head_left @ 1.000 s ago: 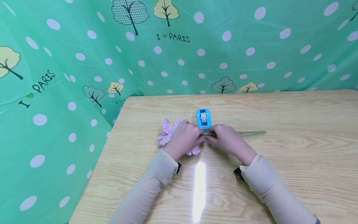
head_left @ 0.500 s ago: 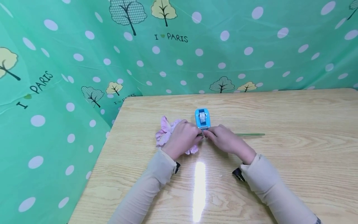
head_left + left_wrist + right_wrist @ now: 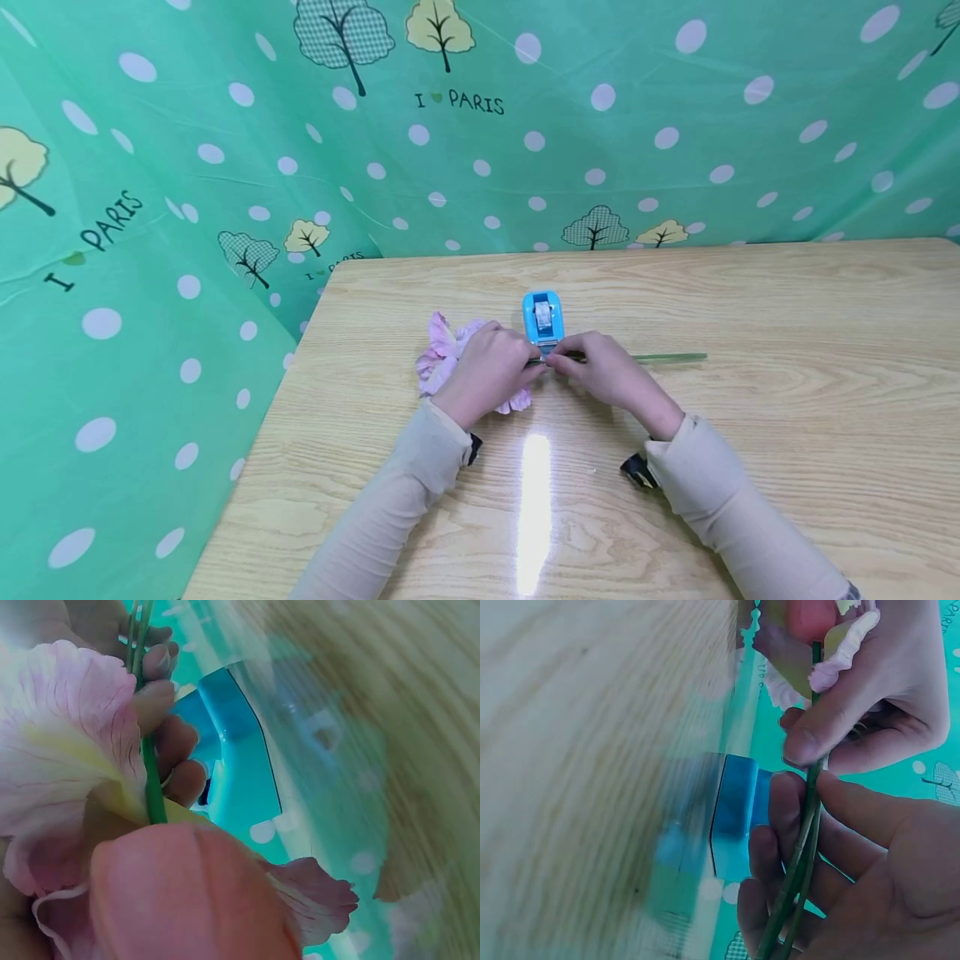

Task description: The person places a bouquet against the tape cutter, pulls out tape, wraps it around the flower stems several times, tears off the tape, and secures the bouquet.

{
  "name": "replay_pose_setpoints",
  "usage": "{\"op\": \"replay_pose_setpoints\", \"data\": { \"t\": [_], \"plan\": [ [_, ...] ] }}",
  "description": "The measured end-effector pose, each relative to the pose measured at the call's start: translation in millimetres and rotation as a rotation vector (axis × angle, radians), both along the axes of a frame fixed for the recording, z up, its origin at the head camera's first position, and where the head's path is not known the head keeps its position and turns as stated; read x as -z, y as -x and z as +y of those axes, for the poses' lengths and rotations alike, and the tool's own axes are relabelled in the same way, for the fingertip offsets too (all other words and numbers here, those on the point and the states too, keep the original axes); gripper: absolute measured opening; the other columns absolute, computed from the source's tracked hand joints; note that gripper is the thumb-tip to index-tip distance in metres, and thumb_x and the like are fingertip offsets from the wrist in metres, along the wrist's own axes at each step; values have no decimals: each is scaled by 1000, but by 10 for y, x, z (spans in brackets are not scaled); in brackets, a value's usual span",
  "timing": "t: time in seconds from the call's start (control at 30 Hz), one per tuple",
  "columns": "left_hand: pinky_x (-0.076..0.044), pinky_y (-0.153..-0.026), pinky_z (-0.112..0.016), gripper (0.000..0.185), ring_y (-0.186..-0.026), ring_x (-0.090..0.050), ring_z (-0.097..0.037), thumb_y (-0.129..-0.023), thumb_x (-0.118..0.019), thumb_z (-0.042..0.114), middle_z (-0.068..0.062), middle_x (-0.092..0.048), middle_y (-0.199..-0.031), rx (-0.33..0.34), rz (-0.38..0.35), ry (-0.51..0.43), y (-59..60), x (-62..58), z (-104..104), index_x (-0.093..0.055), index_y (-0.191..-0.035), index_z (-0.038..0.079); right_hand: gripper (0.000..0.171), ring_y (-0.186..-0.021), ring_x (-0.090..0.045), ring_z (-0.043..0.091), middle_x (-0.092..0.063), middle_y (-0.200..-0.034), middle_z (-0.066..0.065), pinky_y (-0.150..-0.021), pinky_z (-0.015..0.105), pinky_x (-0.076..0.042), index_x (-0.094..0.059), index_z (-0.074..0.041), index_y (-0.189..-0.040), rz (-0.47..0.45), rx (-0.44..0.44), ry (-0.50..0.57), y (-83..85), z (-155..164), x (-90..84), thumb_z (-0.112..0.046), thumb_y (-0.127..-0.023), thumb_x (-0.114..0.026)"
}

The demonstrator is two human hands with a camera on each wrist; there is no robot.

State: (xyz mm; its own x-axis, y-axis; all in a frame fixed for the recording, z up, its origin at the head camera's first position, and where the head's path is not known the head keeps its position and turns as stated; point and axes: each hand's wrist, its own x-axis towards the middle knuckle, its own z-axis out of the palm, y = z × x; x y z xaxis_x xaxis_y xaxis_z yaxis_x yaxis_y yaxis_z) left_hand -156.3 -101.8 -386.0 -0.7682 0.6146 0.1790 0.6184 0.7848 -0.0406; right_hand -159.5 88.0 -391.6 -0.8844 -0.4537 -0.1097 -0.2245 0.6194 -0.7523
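Pale pink artificial flowers (image 3: 437, 360) with frilled petals lie at the left, partly under my left hand (image 3: 491, 367). That hand pinches their green stems (image 3: 669, 358) just below the blooms. Close beside it, my right hand (image 3: 609, 373) pinches the same stems between thumb and index finger, its other fingers curled loosely behind, as the right wrist view shows. Two or more stems (image 3: 799, 874) run together across the right palm. A rounded salmon-pink bloom (image 3: 191, 896) fills the bottom of the left wrist view. Just beyond the fingertips stands a blue tape dispenser (image 3: 543, 315) with a roll of clear tape.
The wood-grain table (image 3: 795, 400) reaches out to both sides, with a bright light reflection (image 3: 534, 508) in front of the hands. A green dotted curtain (image 3: 480, 167) hangs behind the table and along its left side.
The right hand's thumb and fingers have shifted slightly on the stems, and the stems' free end has tilted a little. The left hand keeps its grip; the dispenser stays put.
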Motion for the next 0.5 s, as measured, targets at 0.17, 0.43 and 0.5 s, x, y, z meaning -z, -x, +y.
{"op": "replay_pose_setpoints", "data": {
  "t": [0.17, 0.43, 0.5],
  "plan": [
    [-48, -78, -32, 24, -60, -58, -8, -96, -66, 36, 8, -68, -68, 2, -44, -59, -5, -1, -14, -77, -84, 19, 21, -64, -56, 15, -73, -96, 8, -65, 31, -46, -77, -9, -104, 29, 10, -9, -3, 10, 9, -22, -100, -60],
    [-49, -79, -33, 20, -60, -52, -8, -98, -63, 30, 9, -66, -70, 9, -145, -98, 9, -2, -25, -77, -89, 18, 20, -67, -58, 15, -75, -103, 9, -69, 32, -49, -78, -10, -107, 50, 27, -37, -1, 12, 13, -22, -98, -63],
    [-50, -81, -34, 21, -61, -52, -8, -98, -62, 30, 8, -67, -72, 8, -180, -108, 14, -8, -26, -77, -91, 18, 20, -73, -61, 15, -75, -106, 10, -73, 35, -51, -78, -10, -107, 62, 32, -42, -8, 15, 15, -21, -98, -64]
  ]
}}
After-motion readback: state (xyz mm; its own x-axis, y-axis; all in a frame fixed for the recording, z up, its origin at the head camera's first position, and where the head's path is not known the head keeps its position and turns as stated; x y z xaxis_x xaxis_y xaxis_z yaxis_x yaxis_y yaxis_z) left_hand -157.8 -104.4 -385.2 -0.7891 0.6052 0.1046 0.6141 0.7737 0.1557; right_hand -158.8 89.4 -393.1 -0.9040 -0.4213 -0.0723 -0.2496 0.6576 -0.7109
